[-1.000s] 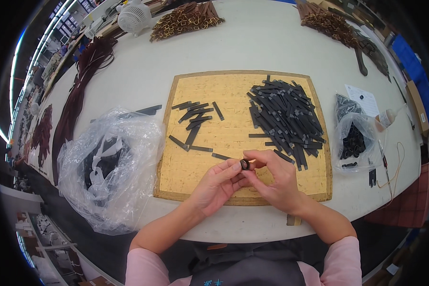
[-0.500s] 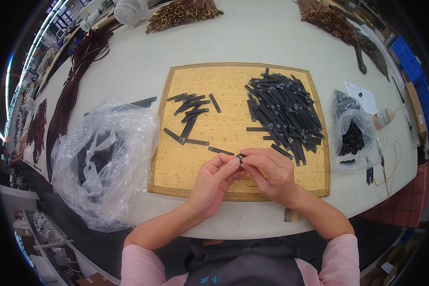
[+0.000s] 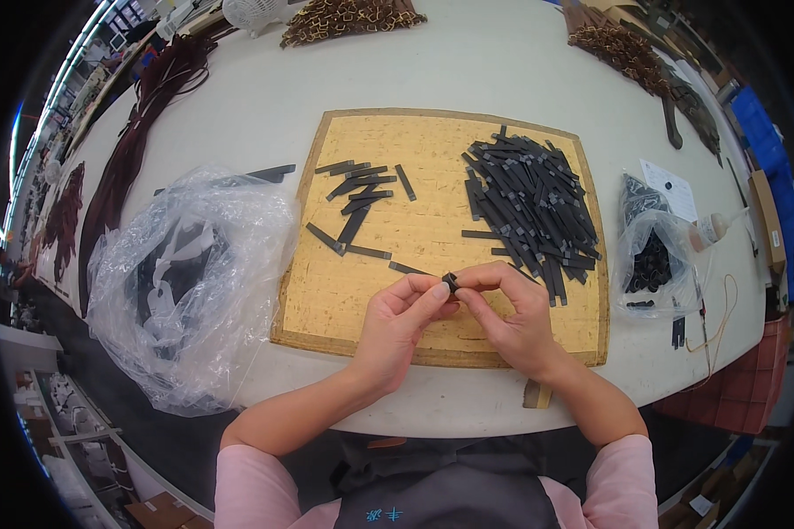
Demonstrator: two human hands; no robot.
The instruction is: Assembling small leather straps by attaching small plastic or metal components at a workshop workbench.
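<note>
My left hand [image 3: 399, 328] and my right hand [image 3: 512, 319] meet over the near part of a yellow board [image 3: 441, 159]. Together their fingertips pinch one small black piece [image 3: 450, 282]. A big heap of flat black strips [image 3: 528, 203] lies on the board's right half. A few loose black strips [image 3: 360, 196] lie scattered on its left half. One more strip [image 3: 408, 268] rests just beyond my left fingers.
A crumpled clear plastic bag [image 3: 185, 282] with dark parts lies left of the board. A smaller bag of black pieces [image 3: 651, 256] sits to the right. Brown leather straps [image 3: 141, 132] and brown bundles [image 3: 353, 19] lie along the far table edge.
Both hands have stayed together on the small black piece, turning it slightly between the fingertips. The view has shifted a little.
</note>
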